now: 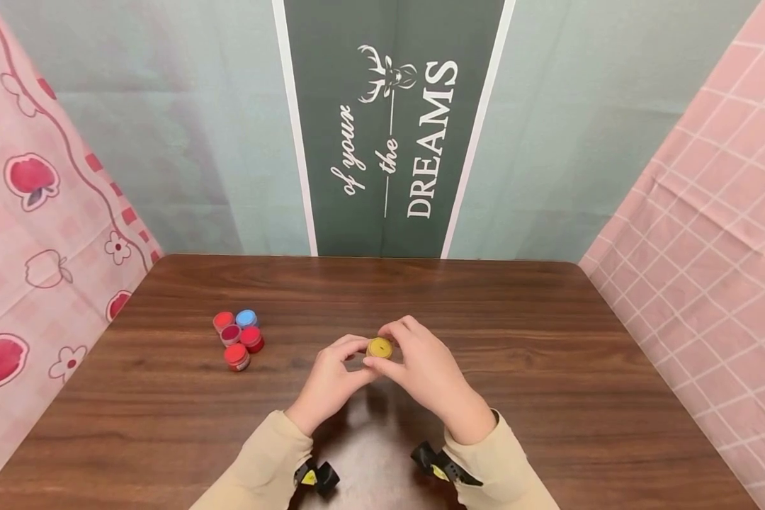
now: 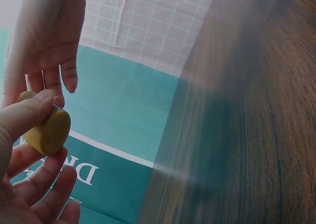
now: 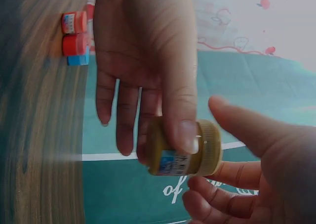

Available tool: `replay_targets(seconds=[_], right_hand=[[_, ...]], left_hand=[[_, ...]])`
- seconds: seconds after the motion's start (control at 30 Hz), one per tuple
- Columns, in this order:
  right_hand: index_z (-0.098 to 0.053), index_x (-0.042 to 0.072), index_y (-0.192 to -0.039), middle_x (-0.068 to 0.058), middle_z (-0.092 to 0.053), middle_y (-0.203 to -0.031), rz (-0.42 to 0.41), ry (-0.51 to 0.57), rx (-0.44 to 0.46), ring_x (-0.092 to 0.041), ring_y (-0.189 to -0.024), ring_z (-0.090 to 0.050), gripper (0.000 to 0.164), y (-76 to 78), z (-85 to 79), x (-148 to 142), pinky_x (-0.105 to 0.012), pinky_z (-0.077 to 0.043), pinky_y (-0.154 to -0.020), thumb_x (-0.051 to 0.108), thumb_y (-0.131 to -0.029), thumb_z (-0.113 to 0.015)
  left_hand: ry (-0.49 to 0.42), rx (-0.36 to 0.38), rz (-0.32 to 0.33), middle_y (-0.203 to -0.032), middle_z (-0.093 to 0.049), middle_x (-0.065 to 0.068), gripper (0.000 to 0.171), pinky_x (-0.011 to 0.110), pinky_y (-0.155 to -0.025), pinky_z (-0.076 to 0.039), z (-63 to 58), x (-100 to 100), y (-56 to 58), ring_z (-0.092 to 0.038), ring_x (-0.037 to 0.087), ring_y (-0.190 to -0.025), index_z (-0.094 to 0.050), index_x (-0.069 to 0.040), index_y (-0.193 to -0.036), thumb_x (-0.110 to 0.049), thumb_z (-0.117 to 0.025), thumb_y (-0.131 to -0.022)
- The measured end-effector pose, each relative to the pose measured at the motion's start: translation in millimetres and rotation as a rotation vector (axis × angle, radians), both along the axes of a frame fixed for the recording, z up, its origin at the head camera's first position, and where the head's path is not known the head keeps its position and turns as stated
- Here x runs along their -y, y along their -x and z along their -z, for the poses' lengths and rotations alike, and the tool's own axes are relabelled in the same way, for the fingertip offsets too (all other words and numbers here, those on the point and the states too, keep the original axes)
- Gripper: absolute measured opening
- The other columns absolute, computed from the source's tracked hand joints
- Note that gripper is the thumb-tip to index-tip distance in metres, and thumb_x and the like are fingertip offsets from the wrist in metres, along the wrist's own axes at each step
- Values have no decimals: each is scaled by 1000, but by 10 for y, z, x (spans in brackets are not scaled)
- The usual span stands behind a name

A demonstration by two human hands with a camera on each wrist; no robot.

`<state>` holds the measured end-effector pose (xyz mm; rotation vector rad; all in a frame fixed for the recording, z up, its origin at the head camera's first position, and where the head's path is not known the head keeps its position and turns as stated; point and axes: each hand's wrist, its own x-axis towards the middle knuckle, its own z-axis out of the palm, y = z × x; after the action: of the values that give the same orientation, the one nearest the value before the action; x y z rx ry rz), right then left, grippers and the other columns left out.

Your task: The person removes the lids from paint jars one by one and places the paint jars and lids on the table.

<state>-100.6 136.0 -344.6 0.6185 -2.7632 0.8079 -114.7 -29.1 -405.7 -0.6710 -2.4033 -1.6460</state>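
A small yellow jar (image 3: 168, 157) with a ridged lid (image 3: 211, 146) is held above the table, lid upward, between both hands in the head view. My left hand (image 1: 331, 375) pinches the jar's body, its thumb across the label and fingers on the opposite side; the other left fingers extend loosely. My right hand (image 1: 423, 365) reaches around the lid from the right. Its thumb (image 3: 237, 122) stands off the lid in the right wrist view, while its fingertips are right at the rim. The lid's top, with a small dark mark, faces the head camera.
Left of the hands, several small jars stand clustered on the brown wooden table (image 1: 516, 304): a blue jar (image 1: 246, 319) and red ones, including one red jar (image 1: 236, 356) at the front. A green backdrop (image 1: 382, 234) hangs behind the table, with pink cloths at both sides.
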Motion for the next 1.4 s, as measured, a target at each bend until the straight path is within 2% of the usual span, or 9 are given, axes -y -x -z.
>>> replay_targets(seconds=[0.17, 0.43, 0.53, 0.73, 0.9, 1.0, 1.1, 1.23, 1.4], right_hand=[[-65, 7, -107, 0, -57, -96, -68, 1, 4, -12, -80, -56, 29, 8, 8, 3, -28, -48, -70, 20, -82, -72], [-62, 5, -117, -5, -59, -117, -247, 30, 0, -18, -107, -57, 32, 17, -38, -53, -35, -46, -89, 6, -86, -63], [-60, 4, -120, -8, -58, -122, -218, 54, -7, -21, -112, -54, 37, 12, -32, -72, -37, -44, -93, 13, -85, -68], [-60, 7, -120, -4, -57, -119, -70, 36, 13, -20, -109, -55, 48, 6, 2, -66, -39, -46, -88, 31, -81, -73], [-63, 9, -113, -1, -58, -103, -1, -19, 9, -17, -86, -58, 46, 10, 12, -26, -33, -49, -72, 38, -79, -73], [-65, 10, -104, 2, -56, -92, 25, -27, 6, -12, -72, -54, 38, 6, 19, -14, -28, -46, -64, 37, -78, -75], [-66, 8, -104, 3, -54, -87, 4, -37, 14, -10, -69, -50, 34, 7, 25, -7, -26, -44, -62, 30, -79, -74], [-62, 1, -118, 0, -56, -92, -66, -59, 16, -12, -75, -54, 42, 9, 14, -15, -28, -47, -67, 22, -82, -72], [-56, 0, -125, -9, -61, -113, -178, -39, 3, -21, -100, -59, 44, 22, -28, -62, -37, -47, -87, 12, -84, -69]], left_hand=[[7, 22, -14, -96, -64, -9, 29, 40, -83, -48, -6, 4, 5, -60, 10, -93, -71, -13, -102, -13, -78, -74], [6, 5, -5, -96, -64, -7, 28, 42, -82, -48, -2, 23, 18, -59, 10, -92, -70, -13, -100, -14, -80, -74], [4, 7, -3, -96, -64, -8, 28, 39, -83, -48, 6, 5, 18, -59, 10, -93, -70, -12, -101, -14, -79, -75], [-6, 36, 8, -97, -64, -10, 29, 43, -84, -48, 10, -15, 11, -59, 10, -95, -70, -12, -104, -15, -78, -76], [-15, 41, 0, -95, -63, -11, 28, 48, -83, -47, 4, 4, 2, -59, 10, -92, -71, -14, -102, -15, -78, -75], [-16, 35, 4, -95, -63, -10, 28, 46, -83, -47, 6, 7, 1, -59, 10, -92, -70, -14, -102, -15, -78, -75], [-15, 29, 2, -96, -64, -9, 30, 43, -83, -48, 6, 8, 2, -60, 10, -93, -71, -13, -102, -14, -79, -74], [0, 30, -9, -96, -64, -9, 30, 42, -84, -47, 18, 16, 8, -60, 9, -94, -71, -13, -102, -14, -80, -73], [6, 27, -2, -98, -63, -9, 30, 44, -83, -47, 11, 12, 26, -59, 10, -94, -70, -14, -101, -18, -80, -73]])
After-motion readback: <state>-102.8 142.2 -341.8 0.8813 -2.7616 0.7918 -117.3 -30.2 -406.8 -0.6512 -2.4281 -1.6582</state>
